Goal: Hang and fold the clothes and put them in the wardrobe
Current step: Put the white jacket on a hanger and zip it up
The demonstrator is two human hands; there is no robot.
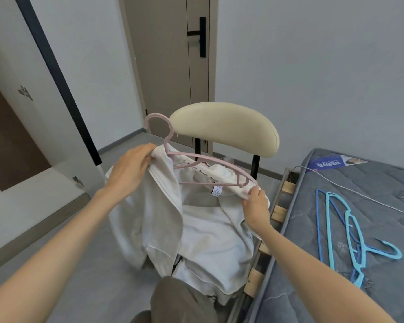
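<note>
Brown trouser knee (pixel 180 299) cut off at bottom edge, left hand (pixel 131 169) gripping white shirt (pixel 208 241) shoulder, right hand (pixel 257 206) pinching the other over pink hanger (pixel 210 159), chair (pixel 224 129) seat hidden, blue hangers (pixel 349 229) near mattress (pixel 301 276) edge

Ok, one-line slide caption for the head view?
Left hand and right hand hold white garment on pink hanger, beside chair.

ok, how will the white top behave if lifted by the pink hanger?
Probably floppy: the top sags in folds below the hanger. Likely light: the thin hanger keeps its shape. Might slide off, as the left hand and right hand both grip cloth at its shoulders.
</note>
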